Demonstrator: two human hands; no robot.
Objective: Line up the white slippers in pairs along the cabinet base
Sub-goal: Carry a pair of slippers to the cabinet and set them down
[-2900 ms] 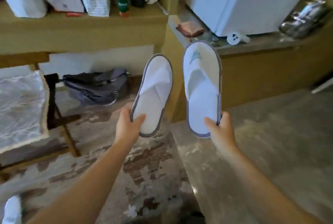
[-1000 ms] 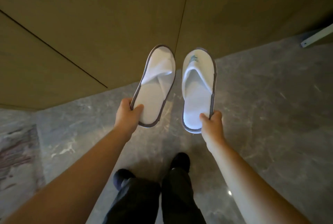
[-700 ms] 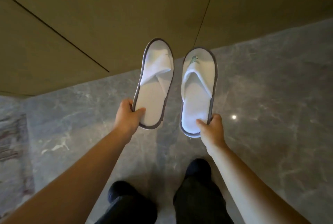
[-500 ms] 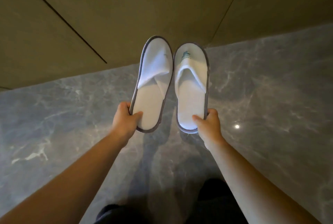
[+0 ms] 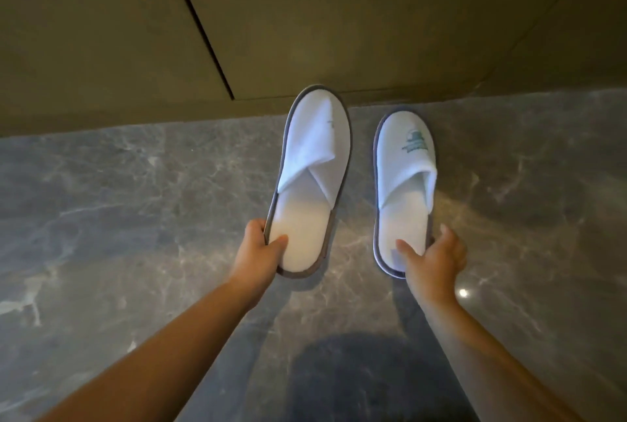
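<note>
Two white slippers with grey trim point toes-first at the tan cabinet base (image 5: pixel 339 95). My left hand (image 5: pixel 259 252) grips the heel of the left slipper (image 5: pixel 312 177), thumb on the insole, and holds it a little above the floor; its toe overlaps the cabinet's bottom edge. The right slipper (image 5: pixel 405 184), with a teal logo on its toe, lies lower and looks flat on the floor a short way from the cabinet. My right hand (image 5: pixel 432 258) is at its heel, thumb resting on the insole, fingers spread and straight beside the rim.
Grey marble floor (image 5: pixel 135 218) spreads to both sides. Tan cabinet panels (image 5: pixel 101 31) with a dark seam fill the top of the view. My dark trouser leg (image 5: pixel 356 377) shows at the bottom centre. A bright light spot reflects on the floor at the right.
Both hands have dropped toward the floor by the cabinet. The slippers have moved apart, the right one down to floor level, and my right hand's fingers have loosened from its heel.
</note>
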